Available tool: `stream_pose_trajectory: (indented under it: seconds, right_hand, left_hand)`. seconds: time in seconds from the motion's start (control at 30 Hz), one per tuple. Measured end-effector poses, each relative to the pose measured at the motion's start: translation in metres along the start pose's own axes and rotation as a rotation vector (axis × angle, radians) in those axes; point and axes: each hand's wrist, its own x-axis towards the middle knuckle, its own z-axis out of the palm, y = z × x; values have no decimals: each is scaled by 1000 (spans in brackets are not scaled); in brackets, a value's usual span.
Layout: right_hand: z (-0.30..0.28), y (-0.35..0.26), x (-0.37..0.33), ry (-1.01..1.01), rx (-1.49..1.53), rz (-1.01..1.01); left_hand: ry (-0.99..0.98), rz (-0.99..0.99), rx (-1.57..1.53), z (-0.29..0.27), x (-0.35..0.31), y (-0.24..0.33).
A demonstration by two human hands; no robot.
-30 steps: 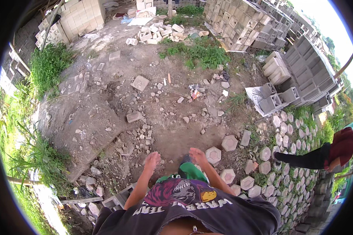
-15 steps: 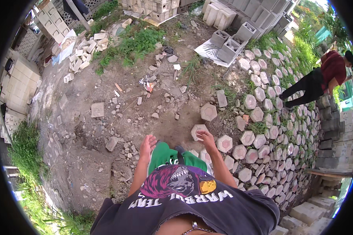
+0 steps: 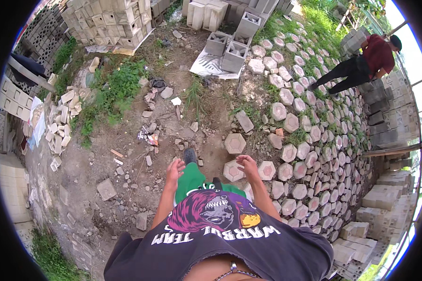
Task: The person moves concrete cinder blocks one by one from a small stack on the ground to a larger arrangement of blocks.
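Observation:
My left hand is raised in front of me with its fingers loosely bent and apart, holding nothing. Across from it, my right hand hangs in the air, fingers half curled and empty. In the picture it lies at the edge of a grey hexagonal paver on the ground. Just beyond that one is another hexagonal paver. A third, with a pinkish middle, lies to the right of my right hand. My dark shoe stands on the dirt beyond my left hand.
Rows of hexagonal pavers spread to the right amid grass. A person in a dark red shirt stands there, bending. Hollow concrete blocks lie at the far side, broken block rubble at left. A square slab lies in the dirt.
My view has shifted forward and turned to the right, and one foot has come forward. Both hands remain raised and empty. The person at right still bends over.

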Motion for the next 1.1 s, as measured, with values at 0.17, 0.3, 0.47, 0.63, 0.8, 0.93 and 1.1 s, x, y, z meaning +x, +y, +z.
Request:
stream_pose_trajectory:
  seconds: [0.17,0.3,0.47,0.63,0.8,0.93,1.1]
  right_hand:
    - [57,-58,55,88,59,-7]
    - [90,-103,89,93,109,-42]
    - [104,-158,135,154,159,-49]
    - [98,-215,196,195,220,-53]
    - [73,-271,268,195,262,-32]
    - [57,-338,320,165,338,-20]
    - [38,-417,357,141,342,-27]
  left_hand:
    - [-56,-17,133,-6,79,94]
    - [-106,-24,191,-2,134,155]
    - [-162,-21,238,30,204,203]
    - [-200,-86,304,85,264,239]
    - [-228,-84,319,163,307,291]
    - [-113,-129,284,219,329,342]
    - [-125,-114,285,300,343,417]
